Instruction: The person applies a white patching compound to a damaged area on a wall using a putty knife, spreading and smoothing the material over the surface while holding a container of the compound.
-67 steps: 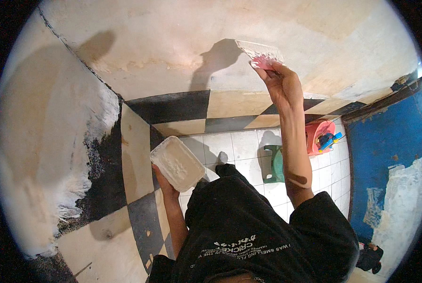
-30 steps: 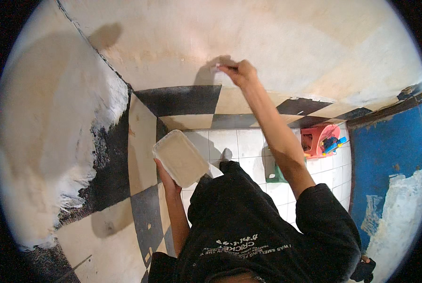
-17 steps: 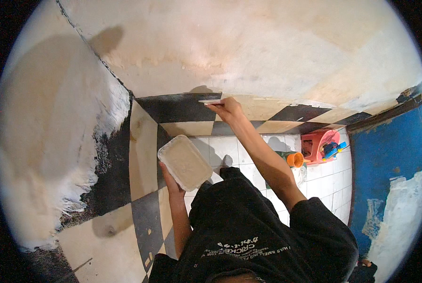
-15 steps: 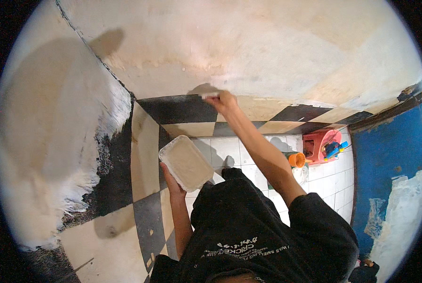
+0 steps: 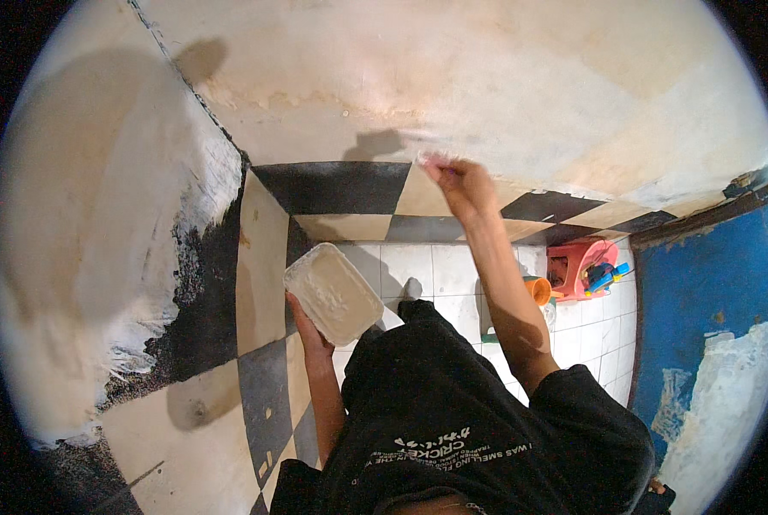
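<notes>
My left hand [image 5: 308, 330] grips the side of a shallow rectangular tub [image 5: 339, 302] of creamy white paste, its rim smeared. My right hand [image 5: 463, 184] is raised at the wall [image 5: 521, 94], just where the whitened surface meets the row of black and cream squares. Its fingers are pinched round a small whitish piece [image 5: 431, 160] that blurs with motion, so its kind cannot be made out. Uneven white smears cover the wall near it.
At the left, an adjoining wall bears a ragged white coat [image 5: 204, 193] over black and cream squares. Right of me, a pink stool [image 5: 562, 270] and an orange container [image 5: 538, 289] stand on white floor tiles [image 5: 453, 313]. A blue door [image 5: 701, 292] with white patches is at the far right.
My right hand has moved right along the wall and slightly up, away from the black square. My left hand and the tub have shifted only slightly; more of the paste's rough surface shows.
</notes>
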### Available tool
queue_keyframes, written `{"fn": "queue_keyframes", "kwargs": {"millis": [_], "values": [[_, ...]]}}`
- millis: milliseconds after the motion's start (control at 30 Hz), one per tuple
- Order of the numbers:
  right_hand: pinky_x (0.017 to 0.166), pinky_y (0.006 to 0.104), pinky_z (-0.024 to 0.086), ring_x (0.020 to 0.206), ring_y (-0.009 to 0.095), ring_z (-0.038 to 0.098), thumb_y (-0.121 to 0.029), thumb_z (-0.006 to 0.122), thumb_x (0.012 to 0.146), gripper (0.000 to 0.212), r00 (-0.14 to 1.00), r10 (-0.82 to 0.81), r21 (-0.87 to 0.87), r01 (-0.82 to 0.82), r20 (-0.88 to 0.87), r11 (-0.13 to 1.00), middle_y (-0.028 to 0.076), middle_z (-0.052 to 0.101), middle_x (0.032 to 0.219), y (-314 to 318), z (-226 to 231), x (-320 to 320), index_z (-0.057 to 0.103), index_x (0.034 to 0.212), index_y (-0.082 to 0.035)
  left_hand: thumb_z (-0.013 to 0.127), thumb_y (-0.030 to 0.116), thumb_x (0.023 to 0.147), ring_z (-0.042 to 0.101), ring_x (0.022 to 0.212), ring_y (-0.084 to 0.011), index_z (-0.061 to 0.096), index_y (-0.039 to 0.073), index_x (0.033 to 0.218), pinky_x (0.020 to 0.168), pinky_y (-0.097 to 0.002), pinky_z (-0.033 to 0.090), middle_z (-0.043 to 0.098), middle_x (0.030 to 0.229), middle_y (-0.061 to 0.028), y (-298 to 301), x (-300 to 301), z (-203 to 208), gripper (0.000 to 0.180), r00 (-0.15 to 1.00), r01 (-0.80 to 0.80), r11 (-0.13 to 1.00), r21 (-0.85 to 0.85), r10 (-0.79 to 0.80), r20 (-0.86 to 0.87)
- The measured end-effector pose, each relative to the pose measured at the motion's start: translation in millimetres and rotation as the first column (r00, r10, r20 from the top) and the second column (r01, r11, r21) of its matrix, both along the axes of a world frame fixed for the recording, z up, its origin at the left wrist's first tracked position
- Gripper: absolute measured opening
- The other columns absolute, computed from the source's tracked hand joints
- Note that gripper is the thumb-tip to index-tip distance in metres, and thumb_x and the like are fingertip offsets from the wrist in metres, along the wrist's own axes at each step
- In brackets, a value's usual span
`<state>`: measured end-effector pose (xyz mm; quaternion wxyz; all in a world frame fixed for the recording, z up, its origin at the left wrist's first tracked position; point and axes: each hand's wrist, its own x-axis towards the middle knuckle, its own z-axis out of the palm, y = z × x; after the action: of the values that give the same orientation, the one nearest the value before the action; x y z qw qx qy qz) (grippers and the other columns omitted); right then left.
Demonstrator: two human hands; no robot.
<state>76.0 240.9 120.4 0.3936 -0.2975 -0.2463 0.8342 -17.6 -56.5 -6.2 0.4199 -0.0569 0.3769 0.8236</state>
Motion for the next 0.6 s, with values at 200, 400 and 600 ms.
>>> {"fn": "queue_keyframes", "kwargs": {"millis": [200, 400, 600], "values": [[0.08, 0.0477, 0.057, 0.089, 0.039, 0.058, 0.001, 0.034, 0.091, 0.026, 0.966, -0.134, 0.042, 0.128, 0.222, 0.991, 0.03, 0.05, 0.102, 98.0, -136.8, -20.3, 0.039, 0.099, 0.025, 0.038, 0.062, 0.088, 0.043, 0.123, -0.0293, 0.029, 0.008, 0.139, 0.1, -0.0409, 0.039, 0.038, 0.138, -0.0139, 15.1, -1.3, 2.4, 0.075, 0.998, 0.06, 0.998, 0.007, -0.06, 0.003], [0.095, 0.0465, 0.049, 0.102, 0.041, 0.052, 0.004, 0.026, 0.091, 0.028, 0.996, -0.027, -0.053, 0.023, -0.08, 0.998, 0.032, 0.042, 0.112, 59.8, -19.7, -24.1, 0.035, 0.104, 0.027, 0.039, 0.063, 0.087, 0.042, 0.123, -0.029, 0.028, 0.008, 0.14, 0.1, -0.0412, 0.039, 0.038, 0.138, -0.0129, -3.3, -7.5, -12.7, 0.077, 0.999, 0.019, 0.999, -0.025, -0.02, -0.044], [0.094, 0.0461, 0.049, 0.103, 0.04, 0.052, 0.005, 0.025, 0.09, 0.029, 1.0, -0.001, 0.022, 0.001, -0.019, 1.0, 0.031, 0.046, 0.107, 20.6, 14.0, 19.2, 0.036, 0.105, 0.027, 0.039, 0.065, 0.086, 0.042, 0.123, -0.0289, 0.028, 0.008, 0.14, 0.1, -0.0414, 0.039, 0.038, 0.139, -0.0127, 4.8, -2.6, -6.3, 0.079, 1.0, 0.025, 0.998, -0.06, -0.025, -0.014]]}}
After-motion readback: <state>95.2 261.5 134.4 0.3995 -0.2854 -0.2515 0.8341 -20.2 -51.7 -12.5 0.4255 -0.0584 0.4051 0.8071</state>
